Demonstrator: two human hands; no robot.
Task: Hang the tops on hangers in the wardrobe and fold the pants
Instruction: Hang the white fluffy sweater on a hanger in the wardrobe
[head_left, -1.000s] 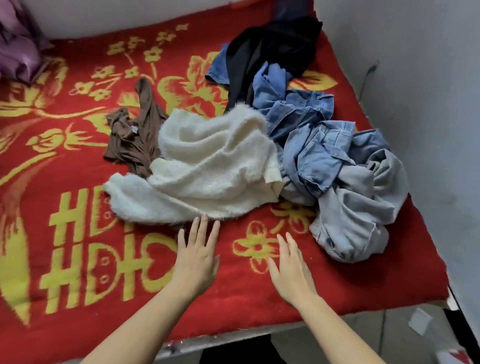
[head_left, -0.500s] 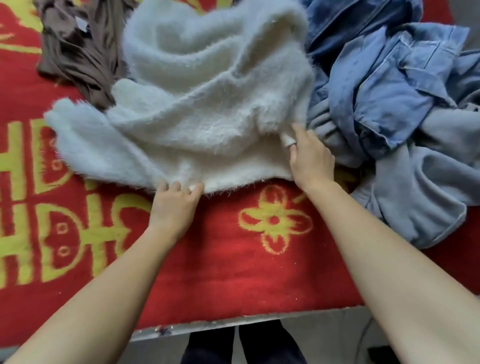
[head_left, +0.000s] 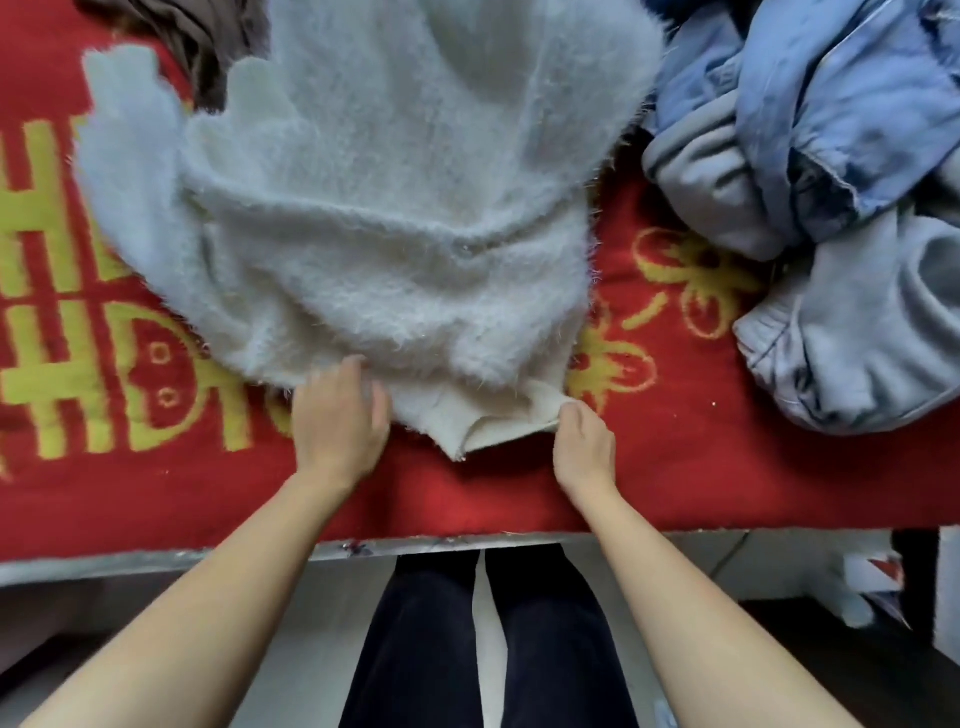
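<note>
1. Head view: a fluffy white sweater (head_left: 389, 208) lies spread on the red blanket (head_left: 467, 499), its hem toward the person.
2. The left hand (head_left: 340, 421) curls its fingers round the hem's left part, gripping it.
3. The right hand (head_left: 584, 444) pinches the hem's right corner.
4. Blue denim clothes (head_left: 831, 130) lie heaped just right of the sweater; a brown garment (head_left: 208, 36) lies at its upper left edge.

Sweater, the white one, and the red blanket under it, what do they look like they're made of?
The sweater looks like a fluffy long-haired knit, maybe mohair-like or synthetic yarn; fine fibres stick out all along its edges, matte. The blanket looks like a thick, short-napped textile, probably wool or acrylic; dull fuzzy surface, yellow pattern seemingly woven in.
</note>
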